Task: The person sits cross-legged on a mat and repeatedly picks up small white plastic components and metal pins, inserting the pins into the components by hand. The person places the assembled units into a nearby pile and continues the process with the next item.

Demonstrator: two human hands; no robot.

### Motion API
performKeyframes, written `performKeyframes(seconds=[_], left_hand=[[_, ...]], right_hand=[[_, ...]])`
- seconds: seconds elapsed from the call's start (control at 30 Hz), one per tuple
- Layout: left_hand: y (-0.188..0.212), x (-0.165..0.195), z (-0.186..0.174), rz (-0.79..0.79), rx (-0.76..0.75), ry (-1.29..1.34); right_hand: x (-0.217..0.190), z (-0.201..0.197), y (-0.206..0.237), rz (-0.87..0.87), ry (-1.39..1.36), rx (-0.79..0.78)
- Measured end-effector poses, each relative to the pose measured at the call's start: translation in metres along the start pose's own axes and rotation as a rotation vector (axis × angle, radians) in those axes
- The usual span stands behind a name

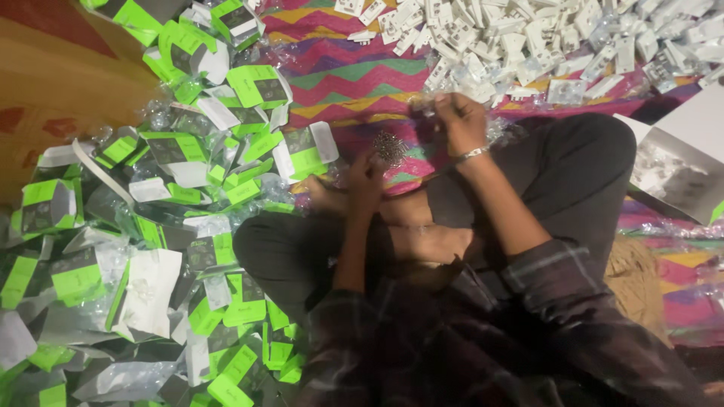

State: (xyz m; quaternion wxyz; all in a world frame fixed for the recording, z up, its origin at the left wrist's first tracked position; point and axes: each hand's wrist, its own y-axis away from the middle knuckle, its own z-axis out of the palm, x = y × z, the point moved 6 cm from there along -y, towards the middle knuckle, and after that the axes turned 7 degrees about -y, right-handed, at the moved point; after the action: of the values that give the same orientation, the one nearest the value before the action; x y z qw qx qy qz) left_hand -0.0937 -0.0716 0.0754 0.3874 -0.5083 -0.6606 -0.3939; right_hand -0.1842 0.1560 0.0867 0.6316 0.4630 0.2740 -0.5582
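At my far left the floor is buried under a heap of green-and-black boxes [113, 249], most of them flattened or lying open, tumbled over one another with scraps of clear plastic wrap [162, 113] caught between them. The heap runs from the top edge down to the bottom, and its nearest boxes lie just beside my left knee [271, 252].

I sit cross-legged on a zigzag-striped cloth [339, 75] in pink, green, yellow and purple. My left hand [367, 181] is low over my ankle, fingers curled in; it looks closed, but I cannot tell whether anything is pinched inside it. Just above and to its right lies a small dark pile of tiny metal bits [391, 147] on the cloth, between my two hands and close to both.

My right hand [458, 119] is further out, a thin bracelet [472, 154] at its wrist, fingers bunched together at the tips as if nipping something very small; the thing itself is too small to make out.

Beyond that hand, along the top, spreads a wide scatter of small white plastic parts [528, 41]. At the far right an open white carton [682, 162] sits beside my right knee [596, 151], holding a clear bag of pale pieces.
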Motion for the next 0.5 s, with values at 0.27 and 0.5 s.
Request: performKeyframes(seconds=[0.27, 0.5], left_hand=[[0.041, 0.066, -0.032, 0.359, 0.256, -0.594], [0.080, 0.074, -0.119, 0.398, 0.510, -0.844]], right_hand=[[0.112, 0.065, 0.077, 0.542, 0.095, -0.194], [0.037, 0.097, 0.081, 0.063, 0.359, -0.785]])
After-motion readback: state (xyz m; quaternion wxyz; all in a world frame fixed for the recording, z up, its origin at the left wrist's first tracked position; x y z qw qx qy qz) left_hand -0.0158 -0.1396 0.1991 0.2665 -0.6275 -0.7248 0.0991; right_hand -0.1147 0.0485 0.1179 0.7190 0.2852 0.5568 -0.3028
